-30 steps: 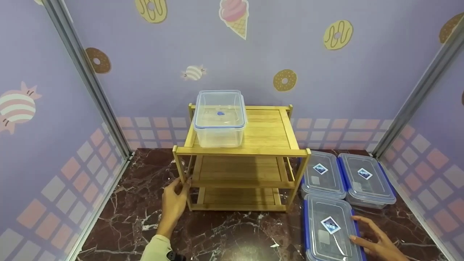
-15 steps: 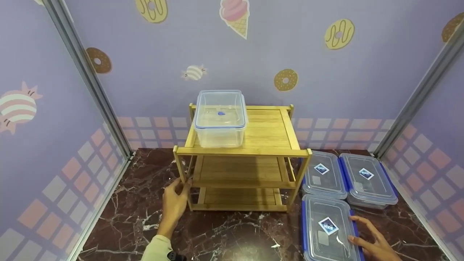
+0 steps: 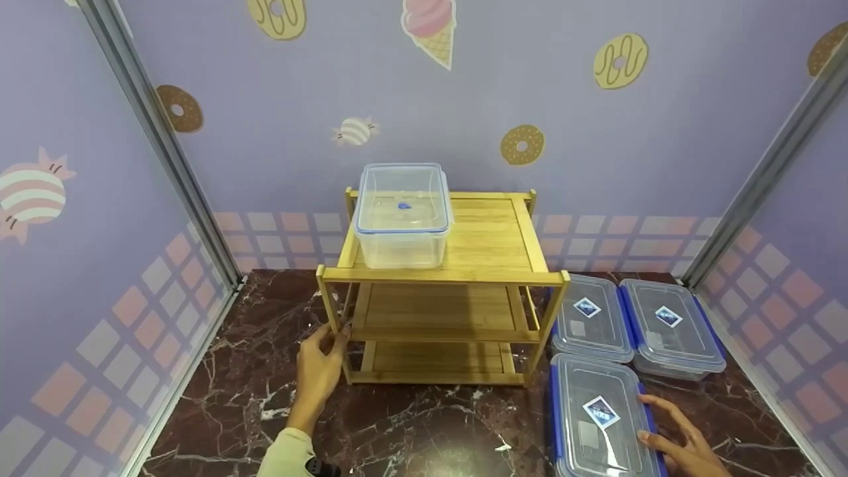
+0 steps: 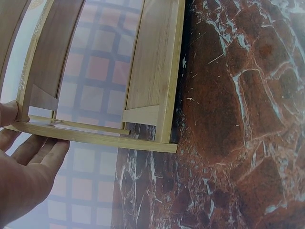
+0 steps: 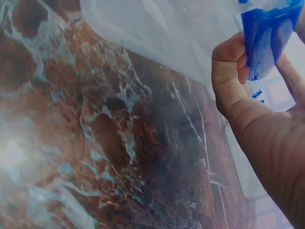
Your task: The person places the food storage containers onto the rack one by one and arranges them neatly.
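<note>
Well, at the far left a purple wall [image 3: 73, 93] is showing a striped candy print, and beside it dark marbled surface [image 3: 258, 358] is running across below. A pale sleeve [image 3: 286, 456] is reaching in, and its left hand [image 3: 318, 371] is pinching the wooden rack [image 3: 493, 228] at the front left leg, thumb on one side and fingers on the other. That three-tier rack is standing upright in the middle. On the left part of its top shelf a clear tub [image 3: 403, 222] is sitting, lid on. Right of the rack, a flatter lidded box [image 3: 589, 321] is lying toward the back, and nearer me a front box [image 3: 606, 444] is resting before it. The right hand [image 3: 686, 437] is pinching that front box along its blue right side. Behind that hand another box [image 3: 679, 331] is lying beside the first.
</note>
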The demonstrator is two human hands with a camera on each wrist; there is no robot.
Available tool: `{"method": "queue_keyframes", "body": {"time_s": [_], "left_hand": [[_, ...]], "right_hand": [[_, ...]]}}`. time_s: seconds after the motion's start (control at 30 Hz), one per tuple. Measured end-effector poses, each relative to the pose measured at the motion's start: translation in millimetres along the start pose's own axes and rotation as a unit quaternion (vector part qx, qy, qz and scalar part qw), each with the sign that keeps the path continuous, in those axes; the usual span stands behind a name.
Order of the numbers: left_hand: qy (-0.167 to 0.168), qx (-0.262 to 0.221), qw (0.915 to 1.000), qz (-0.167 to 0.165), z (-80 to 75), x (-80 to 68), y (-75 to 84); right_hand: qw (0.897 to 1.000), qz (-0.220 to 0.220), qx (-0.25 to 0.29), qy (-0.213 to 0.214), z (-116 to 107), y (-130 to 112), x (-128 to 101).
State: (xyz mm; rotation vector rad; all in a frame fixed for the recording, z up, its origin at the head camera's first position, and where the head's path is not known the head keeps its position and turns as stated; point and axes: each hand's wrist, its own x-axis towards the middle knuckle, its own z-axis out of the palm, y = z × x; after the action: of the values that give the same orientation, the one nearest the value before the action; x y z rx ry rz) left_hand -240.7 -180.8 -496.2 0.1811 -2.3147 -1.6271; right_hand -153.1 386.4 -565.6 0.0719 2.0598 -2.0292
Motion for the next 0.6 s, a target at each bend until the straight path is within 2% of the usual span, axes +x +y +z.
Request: {"method": "queue_keyframes", "body": {"time_s": [0.1, 0.33, 0.53, 0.6], "left_hand": [[0.003, 0.003, 1.0000, 0.003, 0.5, 0.8, -0.1], [0.012, 0.012, 0.9998, 0.006, 1.2, 0.9, 0.3], [0.018, 0.017, 0.9996, 0.012, 2.1, 0.5, 1.1], [0.017, 0.017, 0.9996, 0.013, 2.0, 0.3, 1.0]], "right_hand": [[1.000, -0.002, 0.018, 0.002, -2, -2, -2], [0.997, -0.069, 0.009, 0.031, -3, -9, -6], [0.992, -0.114, 0.043, 0.017, -7, -21, -12], [0.988, -0.142, 0.064, -0.007, -9, -27, -13]]}}
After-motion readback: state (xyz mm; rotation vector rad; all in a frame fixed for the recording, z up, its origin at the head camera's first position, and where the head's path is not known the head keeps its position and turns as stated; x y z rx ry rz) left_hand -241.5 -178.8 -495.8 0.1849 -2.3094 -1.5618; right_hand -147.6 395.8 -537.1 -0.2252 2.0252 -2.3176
